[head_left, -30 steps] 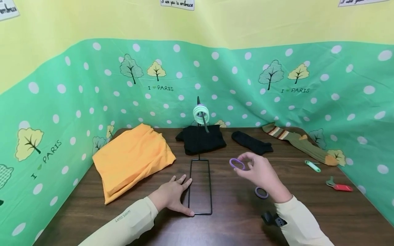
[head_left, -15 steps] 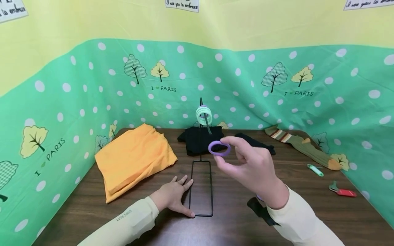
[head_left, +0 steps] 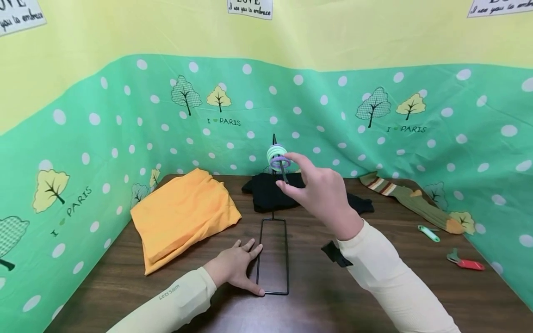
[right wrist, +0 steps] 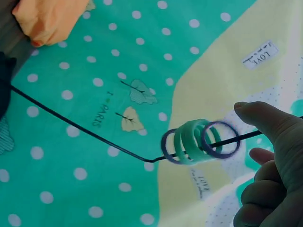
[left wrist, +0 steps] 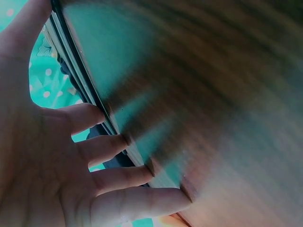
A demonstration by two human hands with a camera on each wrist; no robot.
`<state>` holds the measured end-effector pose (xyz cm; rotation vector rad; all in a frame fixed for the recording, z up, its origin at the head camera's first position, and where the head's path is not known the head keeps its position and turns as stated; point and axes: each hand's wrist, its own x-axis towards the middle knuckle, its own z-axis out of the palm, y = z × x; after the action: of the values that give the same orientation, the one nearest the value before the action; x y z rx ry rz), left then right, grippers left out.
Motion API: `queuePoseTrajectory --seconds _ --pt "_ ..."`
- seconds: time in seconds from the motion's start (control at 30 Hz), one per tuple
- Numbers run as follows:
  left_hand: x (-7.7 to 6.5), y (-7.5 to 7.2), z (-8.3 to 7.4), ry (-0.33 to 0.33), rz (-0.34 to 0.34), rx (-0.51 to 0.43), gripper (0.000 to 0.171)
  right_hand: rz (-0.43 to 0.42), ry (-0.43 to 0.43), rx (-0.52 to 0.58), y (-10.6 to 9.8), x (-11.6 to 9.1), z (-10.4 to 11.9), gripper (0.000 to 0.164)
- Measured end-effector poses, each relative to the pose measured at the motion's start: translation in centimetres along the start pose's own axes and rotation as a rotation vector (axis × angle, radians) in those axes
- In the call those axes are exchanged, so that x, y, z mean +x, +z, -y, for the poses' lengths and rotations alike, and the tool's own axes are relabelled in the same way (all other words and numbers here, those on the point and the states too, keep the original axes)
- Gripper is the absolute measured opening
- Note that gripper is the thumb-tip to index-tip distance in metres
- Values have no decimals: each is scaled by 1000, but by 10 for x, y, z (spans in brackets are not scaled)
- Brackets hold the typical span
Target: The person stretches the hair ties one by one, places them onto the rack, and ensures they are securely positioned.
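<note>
A black wire stand has a rectangular base (head_left: 287, 259) on the table and a sloping rod (right wrist: 85, 123) above. Several mint-green rings (right wrist: 189, 139) hang round the rod, with a dark purple ring behind them. A purple ring (right wrist: 236, 137) also encircles the rod, in front of the green ones. My right hand (head_left: 322, 192) is beside the rod's end, thumb and index finger spread apart; the right wrist view shows the ring clear of the fingers. My left hand (head_left: 237, 266) lies spread at the base's left side, fingertips and thumb touching it.
An orange cloth (head_left: 183, 215) lies at the left. Behind the stand is folded black clothing (head_left: 270, 196), with a black sock (head_left: 362, 203) to its right. An olive striped sock (head_left: 416, 203), a green-handled tool (head_left: 429, 233) and a red-handled one (head_left: 470, 264) lie far right.
My right hand has moved forward and left from above the table, carrying the purple ring onto the rod, and has let it go. The left hand has stayed at the base.
</note>
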<state>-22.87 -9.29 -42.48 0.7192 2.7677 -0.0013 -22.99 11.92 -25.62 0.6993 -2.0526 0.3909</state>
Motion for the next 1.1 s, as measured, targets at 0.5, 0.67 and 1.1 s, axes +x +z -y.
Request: queuePoseTrajectory --seconds 0.5,0.67,1.1 --pt "1 0 0 12 -1 -1 114 123 280 100 -3 -54 -24 60" --pt "1 1 0 15 1 3 115 207 401 82 0 -81 -35 60" --pt "-1 0 0 18 -11 3 115 363 615 17 -1 -142 -61 60"
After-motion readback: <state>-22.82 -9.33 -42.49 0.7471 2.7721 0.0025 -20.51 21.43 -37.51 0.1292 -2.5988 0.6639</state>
